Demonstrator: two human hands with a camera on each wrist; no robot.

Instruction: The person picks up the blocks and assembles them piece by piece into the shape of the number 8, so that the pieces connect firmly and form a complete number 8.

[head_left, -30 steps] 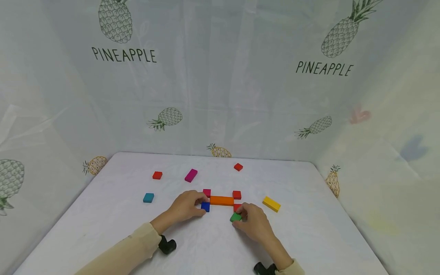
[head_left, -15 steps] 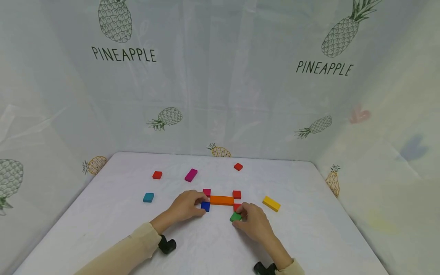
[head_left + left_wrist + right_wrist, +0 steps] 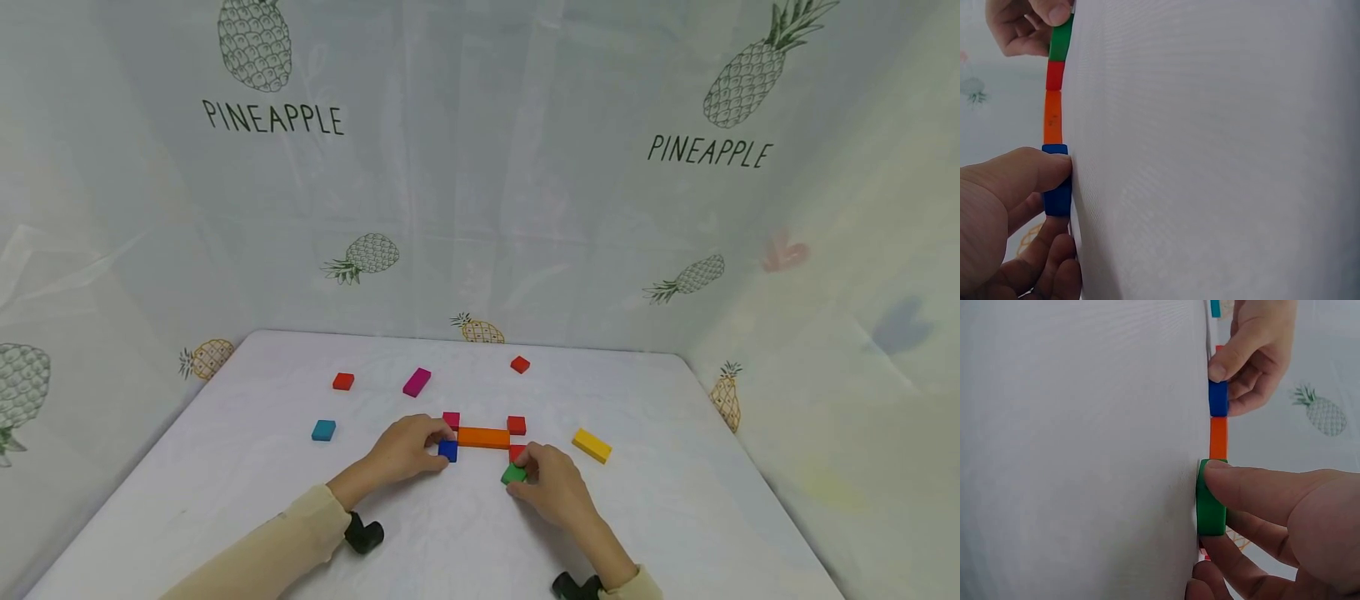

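My left hand (image 3: pixel 407 450) pinches a blue block (image 3: pixel 447 451) between thumb and fingers, at the left end of a long orange block (image 3: pixel 483 437). My right hand (image 3: pixel 555 485) pinches a green block (image 3: pixel 513 473) at the near right. Just behind the green one is a red block (image 3: pixel 517 452), partly covered by my fingers. A pink block (image 3: pixel 451 420) sits at the orange block's far left corner and another red block (image 3: pixel 516 425) at its far right corner. In the left wrist view, my thumb presses the near face of the blue block (image 3: pixel 1056 195).
A teal block (image 3: pixel 324 430) and a red block (image 3: pixel 343 382) lie to the left. Farther back are a magenta block (image 3: pixel 417 382) and a small red block (image 3: pixel 520 364). A yellow block (image 3: pixel 592 446) lies to the right on the white table (image 3: pixel 675 517). Printed curtains surround the table.
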